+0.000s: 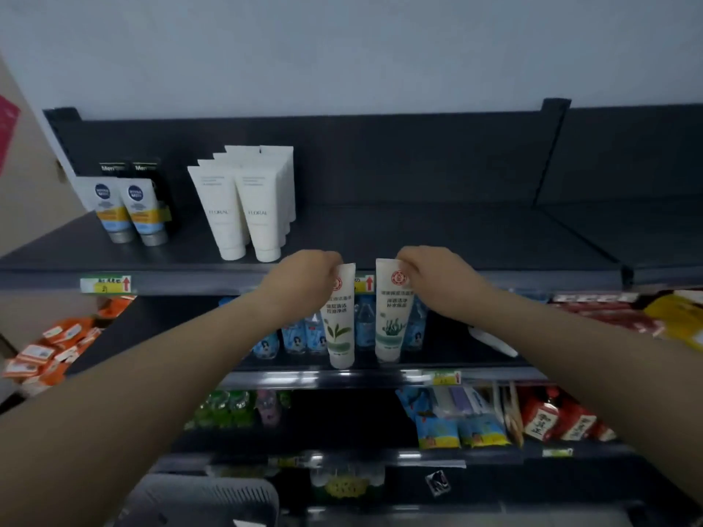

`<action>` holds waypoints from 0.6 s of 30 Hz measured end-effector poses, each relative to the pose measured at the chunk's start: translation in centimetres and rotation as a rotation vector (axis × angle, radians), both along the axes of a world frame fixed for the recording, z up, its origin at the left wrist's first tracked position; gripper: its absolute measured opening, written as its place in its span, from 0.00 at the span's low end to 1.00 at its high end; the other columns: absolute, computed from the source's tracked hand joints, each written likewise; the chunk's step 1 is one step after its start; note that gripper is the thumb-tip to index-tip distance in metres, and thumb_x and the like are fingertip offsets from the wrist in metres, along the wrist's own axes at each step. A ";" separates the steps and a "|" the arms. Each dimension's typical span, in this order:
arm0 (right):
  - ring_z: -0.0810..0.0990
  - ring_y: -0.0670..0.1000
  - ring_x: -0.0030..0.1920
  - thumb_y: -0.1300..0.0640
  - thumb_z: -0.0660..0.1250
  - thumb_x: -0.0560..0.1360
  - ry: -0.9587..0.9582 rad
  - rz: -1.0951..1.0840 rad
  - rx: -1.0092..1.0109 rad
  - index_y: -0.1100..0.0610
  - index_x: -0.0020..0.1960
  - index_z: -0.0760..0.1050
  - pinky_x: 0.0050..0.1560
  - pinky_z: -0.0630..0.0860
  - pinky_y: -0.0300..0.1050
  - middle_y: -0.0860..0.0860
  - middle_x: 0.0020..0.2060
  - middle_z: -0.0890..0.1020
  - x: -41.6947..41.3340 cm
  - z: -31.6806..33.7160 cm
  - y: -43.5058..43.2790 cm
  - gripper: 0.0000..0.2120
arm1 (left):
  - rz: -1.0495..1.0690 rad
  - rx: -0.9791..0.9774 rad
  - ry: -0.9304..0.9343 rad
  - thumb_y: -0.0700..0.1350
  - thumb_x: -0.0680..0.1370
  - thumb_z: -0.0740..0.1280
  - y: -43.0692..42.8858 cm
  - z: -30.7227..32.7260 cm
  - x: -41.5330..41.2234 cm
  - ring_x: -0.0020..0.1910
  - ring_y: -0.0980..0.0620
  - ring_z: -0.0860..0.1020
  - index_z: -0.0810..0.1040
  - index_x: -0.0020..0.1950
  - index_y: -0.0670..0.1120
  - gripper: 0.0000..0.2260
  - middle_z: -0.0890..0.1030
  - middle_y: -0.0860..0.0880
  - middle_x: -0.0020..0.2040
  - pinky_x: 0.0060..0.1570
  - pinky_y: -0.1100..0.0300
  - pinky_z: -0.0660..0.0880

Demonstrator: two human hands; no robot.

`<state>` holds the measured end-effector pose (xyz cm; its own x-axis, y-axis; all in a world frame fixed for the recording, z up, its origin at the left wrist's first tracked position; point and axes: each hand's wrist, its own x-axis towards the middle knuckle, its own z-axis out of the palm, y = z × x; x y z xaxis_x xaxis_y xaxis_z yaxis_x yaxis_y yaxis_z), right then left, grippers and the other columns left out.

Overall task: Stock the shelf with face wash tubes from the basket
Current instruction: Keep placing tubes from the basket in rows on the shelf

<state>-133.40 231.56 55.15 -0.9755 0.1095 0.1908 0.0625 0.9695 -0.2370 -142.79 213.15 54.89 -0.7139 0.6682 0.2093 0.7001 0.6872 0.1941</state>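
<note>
Shelf [437, 237] — tubes [340, 325] vertical, seemingly cap-down

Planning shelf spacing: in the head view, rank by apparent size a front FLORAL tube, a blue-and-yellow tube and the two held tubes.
1. Front FLORAL tube, leaf-print tube and seaweed-print tube: alike; the held two are nearer the camera, so unranked.
2. Blue-and-yellow tube: smallest.

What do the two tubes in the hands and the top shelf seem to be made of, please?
The left tube looks like soft plastic, semi-matte white and printed; its flat crimped top, pinched by the left hand, suggests a squeezable wall. The right tube, pinched by the right hand, looks the same. The top shelf is probably painted metal: dark, matte, thin edges.
</note>
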 end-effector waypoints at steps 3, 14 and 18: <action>0.75 0.52 0.41 0.58 0.51 0.82 0.054 0.013 -0.048 0.61 0.47 0.72 0.39 0.70 0.48 0.54 0.42 0.77 -0.8 1.7 1.1 0.13 | -0.013 0.005 0.045 0.40 0.81 0.55 1.4 2.2 -0.8 0.38 0.47 0.73 0.70 0.42 0.43 0.09 0.73 0.48 0.36 0.34 0.56 0.65; 0.74 0.47 0.36 0.55 0.52 0.82 0.194 0.000 -0.088 0.58 0.48 0.74 0.33 0.70 0.43 0.50 0.42 0.78 -7.7 7.6 4.4 0.13 | -0.040 0.076 0.088 0.40 0.80 0.56 5.3 9.2 -8.6 0.35 0.53 0.72 0.75 0.45 0.43 0.09 0.73 0.51 0.36 0.31 0.61 0.66; 0.75 0.48 0.37 0.55 0.52 0.82 0.227 -0.021 -0.043 0.56 0.46 0.72 0.33 0.70 0.41 0.51 0.44 0.78 -11.4 9.3 5.3 0.12 | -0.047 0.055 0.135 0.39 0.80 0.56 6.3 11.0 -12.7 0.43 0.49 0.73 0.74 0.45 0.44 0.08 0.75 0.48 0.43 0.40 0.58 0.66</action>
